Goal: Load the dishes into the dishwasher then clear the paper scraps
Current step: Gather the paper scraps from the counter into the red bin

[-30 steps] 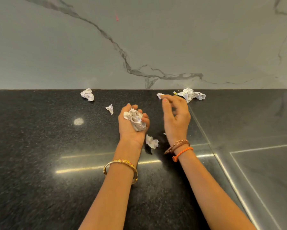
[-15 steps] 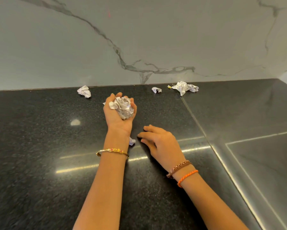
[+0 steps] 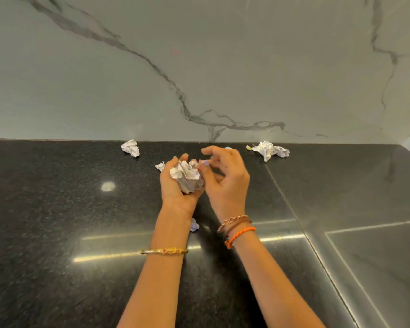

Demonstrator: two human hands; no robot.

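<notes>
No text, label, brand, number or sign can be read anywhere.

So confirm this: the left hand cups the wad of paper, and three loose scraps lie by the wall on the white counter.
Wrong on the colour: the counter is black, as the head view shows. The left hand does cup the wad of paper, and three loose scraps lie by the wall.

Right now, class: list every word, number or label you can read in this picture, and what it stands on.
None can be read.
Crumpled paper wad in the left hand: faint marks, too blurred to read.
Paper scraps by the wall: nothing legible.
Countertop: no text.
</notes>
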